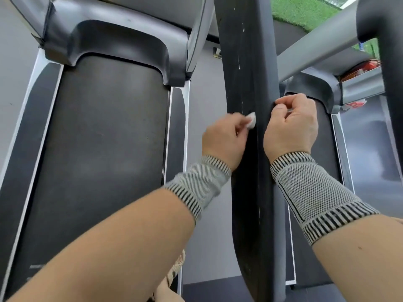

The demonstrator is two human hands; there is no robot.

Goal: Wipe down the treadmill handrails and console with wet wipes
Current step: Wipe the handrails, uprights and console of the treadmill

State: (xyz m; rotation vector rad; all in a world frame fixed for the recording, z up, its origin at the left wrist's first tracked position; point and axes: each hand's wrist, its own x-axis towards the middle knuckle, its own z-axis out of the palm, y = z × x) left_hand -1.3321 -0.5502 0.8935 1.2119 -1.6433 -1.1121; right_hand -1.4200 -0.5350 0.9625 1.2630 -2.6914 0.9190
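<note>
Wiping the black handrail [246, 83]

Left hand [224, 140] pinches a small wet wipe [316, 123] at its 1 o'clock; right hand [292, 125] curled on the rail edge. Better press firmly, long strokes.

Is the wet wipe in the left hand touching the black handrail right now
Touching. In the head view, the wet wipe pinched by the left hand presses against the left edge of the black handrail, no gap visible.

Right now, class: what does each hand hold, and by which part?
The left hand pinches a small wadded wet wipe at its near end. The right hand curls against the black handrail's right edge.
</note>
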